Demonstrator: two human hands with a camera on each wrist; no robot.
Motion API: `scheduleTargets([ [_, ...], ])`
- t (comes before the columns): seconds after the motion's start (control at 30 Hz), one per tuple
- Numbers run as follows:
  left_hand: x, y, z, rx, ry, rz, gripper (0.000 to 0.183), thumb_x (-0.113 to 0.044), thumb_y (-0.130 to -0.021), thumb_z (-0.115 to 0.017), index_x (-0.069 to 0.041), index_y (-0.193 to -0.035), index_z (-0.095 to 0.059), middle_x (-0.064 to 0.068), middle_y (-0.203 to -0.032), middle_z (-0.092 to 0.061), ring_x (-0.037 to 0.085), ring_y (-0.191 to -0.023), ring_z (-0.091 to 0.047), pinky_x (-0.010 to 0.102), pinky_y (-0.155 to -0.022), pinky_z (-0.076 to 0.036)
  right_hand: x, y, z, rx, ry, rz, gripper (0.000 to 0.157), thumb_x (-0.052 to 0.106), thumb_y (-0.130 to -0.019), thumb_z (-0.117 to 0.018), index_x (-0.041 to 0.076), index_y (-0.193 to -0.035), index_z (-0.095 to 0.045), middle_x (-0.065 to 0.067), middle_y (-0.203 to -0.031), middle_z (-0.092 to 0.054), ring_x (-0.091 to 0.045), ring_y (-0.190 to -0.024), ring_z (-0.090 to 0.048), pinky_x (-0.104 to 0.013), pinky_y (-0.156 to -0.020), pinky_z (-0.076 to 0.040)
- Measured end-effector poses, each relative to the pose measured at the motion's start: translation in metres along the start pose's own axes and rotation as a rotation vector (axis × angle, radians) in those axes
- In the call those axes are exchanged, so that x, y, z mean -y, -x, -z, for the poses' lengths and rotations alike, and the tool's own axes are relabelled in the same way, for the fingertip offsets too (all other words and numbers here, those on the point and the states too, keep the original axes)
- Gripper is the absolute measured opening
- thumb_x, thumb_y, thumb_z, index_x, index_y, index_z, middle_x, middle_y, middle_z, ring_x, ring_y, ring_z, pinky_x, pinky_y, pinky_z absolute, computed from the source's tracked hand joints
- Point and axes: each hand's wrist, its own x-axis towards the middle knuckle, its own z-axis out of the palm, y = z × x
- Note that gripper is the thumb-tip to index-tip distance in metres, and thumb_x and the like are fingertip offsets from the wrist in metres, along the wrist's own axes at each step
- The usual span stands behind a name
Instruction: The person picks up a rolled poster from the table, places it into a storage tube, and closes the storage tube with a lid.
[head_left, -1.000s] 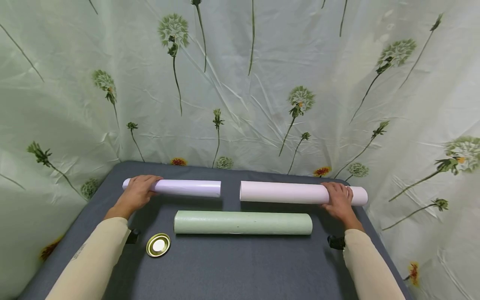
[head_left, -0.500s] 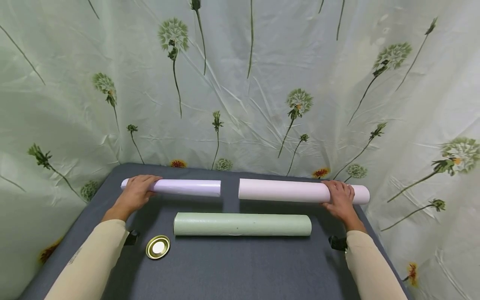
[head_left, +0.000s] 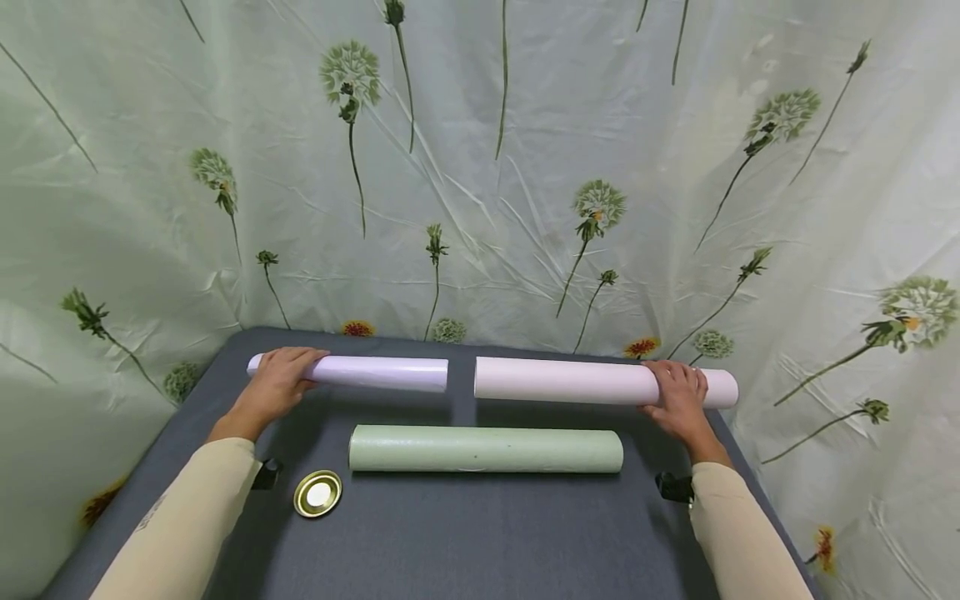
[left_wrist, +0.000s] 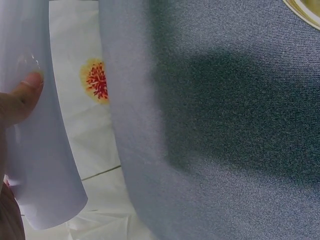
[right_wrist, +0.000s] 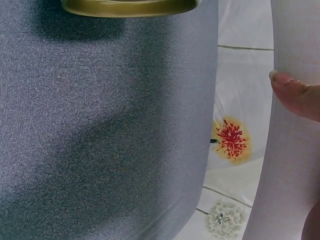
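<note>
My left hand (head_left: 277,387) grips a glossy lavender paper roll (head_left: 382,373) near its left end, thumb on the near side in the left wrist view. My right hand (head_left: 681,400) holds a thicker pale pink roll (head_left: 562,381) close to its right end; its thumb (right_wrist: 295,92) presses the surface in the right wrist view. Both rolls are roughly level, end towards end with a small gap, and raised off the table, casting shadows. Nearer to me a pale green tube (head_left: 486,450) lies crosswise on the table. Left of it lies a round gold lid (head_left: 317,494) with a white centre.
A dark grey cloth covers the table (head_left: 480,542). Behind and at both sides hangs a pale curtain (head_left: 480,208) printed with dandelions, close to the table's edges. A gold rim (right_wrist: 132,7) shows at the top of the right wrist view.
The gap between the rolls has narrowed slightly: the lavender one shifted a little right, the pink one a little left. Both hands keep their hold; the green tube and lid stay put.
</note>
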Motion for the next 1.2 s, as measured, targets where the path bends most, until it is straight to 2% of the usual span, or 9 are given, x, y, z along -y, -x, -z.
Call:
scheduleTargets([
  [0.4, -0.005, -0.003, -0.002, -0.080, 0.011, -0.062, 0.047, 0.004, -0.073, -0.078, 0.001, -0.117, -0.062, 0.021, -0.113, -0.064, 0.042, -0.108, -0.054, 0.063, -0.091, -0.033, 0.005, -0.001, 0.001, -0.029, -0.019, 0.019, 0.067, -0.002, -0.066, -0.083, -0.002, -0.125, -0.052, -0.030, -0.123, -0.046, -0.051, -0.119, -0.030, -0.065, -0.102, -0.007],
  [0.77, -0.009, -0.006, -0.006, -0.049, 0.011, -0.041, 0.047, 0.002, -0.075, -0.077, 0.001, -0.119, -0.061, 0.021, -0.115, -0.063, 0.043, -0.111, -0.053, 0.064, -0.091, -0.034, 0.006, -0.001, -0.001, -0.040, -0.036, 0.011, 0.067, -0.001, -0.066, -0.083, -0.002, -0.125, -0.051, -0.031, -0.124, -0.045, -0.051, -0.119, -0.029, -0.067, -0.102, -0.005],
  [1.2, -0.014, -0.009, -0.008, -0.045, 0.012, -0.039, 0.047, 0.000, -0.076, -0.077, 0.000, -0.120, -0.061, 0.021, -0.116, -0.062, 0.042, -0.112, -0.052, 0.063, -0.092, -0.033, 0.010, -0.002, -0.004, -0.030, -0.036, 0.008, 0.067, -0.001, -0.065, -0.083, -0.001, -0.125, -0.052, -0.031, -0.125, -0.045, -0.051, -0.119, -0.030, -0.067, -0.103, -0.006],
])
